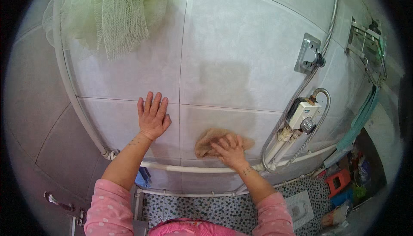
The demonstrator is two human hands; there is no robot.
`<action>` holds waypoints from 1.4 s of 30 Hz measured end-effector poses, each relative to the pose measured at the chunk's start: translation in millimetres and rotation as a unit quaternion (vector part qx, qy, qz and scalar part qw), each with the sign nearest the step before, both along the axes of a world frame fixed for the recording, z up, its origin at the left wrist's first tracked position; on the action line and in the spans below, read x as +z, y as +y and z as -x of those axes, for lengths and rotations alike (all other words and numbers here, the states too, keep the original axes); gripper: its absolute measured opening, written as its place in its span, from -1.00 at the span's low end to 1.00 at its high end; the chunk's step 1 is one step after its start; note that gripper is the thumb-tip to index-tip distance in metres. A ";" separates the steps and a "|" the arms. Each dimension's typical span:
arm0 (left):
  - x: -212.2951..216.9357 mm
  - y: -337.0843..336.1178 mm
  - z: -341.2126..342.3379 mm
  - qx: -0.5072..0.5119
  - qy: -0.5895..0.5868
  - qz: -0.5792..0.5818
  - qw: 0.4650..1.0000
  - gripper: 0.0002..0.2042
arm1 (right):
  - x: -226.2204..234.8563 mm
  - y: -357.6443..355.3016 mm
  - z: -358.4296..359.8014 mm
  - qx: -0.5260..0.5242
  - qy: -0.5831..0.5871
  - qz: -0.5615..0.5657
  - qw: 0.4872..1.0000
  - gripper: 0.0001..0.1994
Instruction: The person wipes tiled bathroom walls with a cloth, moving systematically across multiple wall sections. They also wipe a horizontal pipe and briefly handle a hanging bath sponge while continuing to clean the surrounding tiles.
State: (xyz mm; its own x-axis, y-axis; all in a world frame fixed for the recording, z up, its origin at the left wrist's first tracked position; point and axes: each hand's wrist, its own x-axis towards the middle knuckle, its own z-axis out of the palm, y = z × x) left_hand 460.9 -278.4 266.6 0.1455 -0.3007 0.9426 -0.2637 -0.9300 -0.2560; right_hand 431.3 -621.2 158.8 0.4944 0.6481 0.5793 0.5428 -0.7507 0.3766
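Note:
My right hand (231, 151) presses a brown cloth (206, 142) against the white wall tiles (232, 29), its fingers bent over the fabric. The cloth lies just above a white pipe that runs across the wall. To the left, my left hand (152, 115) rests on the tiles with its fingers stretched out and holds nothing. Between and above the hands the tile surface looks slightly darker in a block-shaped patch.
A pale green mesh bath puff (116, 12) hangs at upper left. On the right are a shower valve (303, 115), its metal hose (292, 96) and a shower holder (309, 54). A white pipe (165, 167) crosses below my hands. A squat toilet (298, 209) and a red stool (337, 182) stand lower right.

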 end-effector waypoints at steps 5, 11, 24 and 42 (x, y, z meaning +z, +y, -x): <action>-1.4 1.4 1.2 -0.005 -0.007 0.004 1.000 -0.42 | -38.8 -14.9 18.6 0.005 0.015 0.141 0.990 -0.32; -0.1 2.3 1.8 -0.001 -0.004 0.003 1.000 -0.46 | 68.3 10.8 -3.1 0.014 -0.077 -0.015 0.997 -0.08; -0.2 2.2 3.2 -0.012 0.009 0.007 1.000 -0.42 | 160.8 98.4 -8.2 -0.015 -0.162 -0.205 0.965 -0.18; 86.3 102.6 10.2 -0.013 -0.092 0.214 0.973 -0.55 | 272.3 109.9 5.3 -0.029 -0.206 -0.184 0.961 -0.21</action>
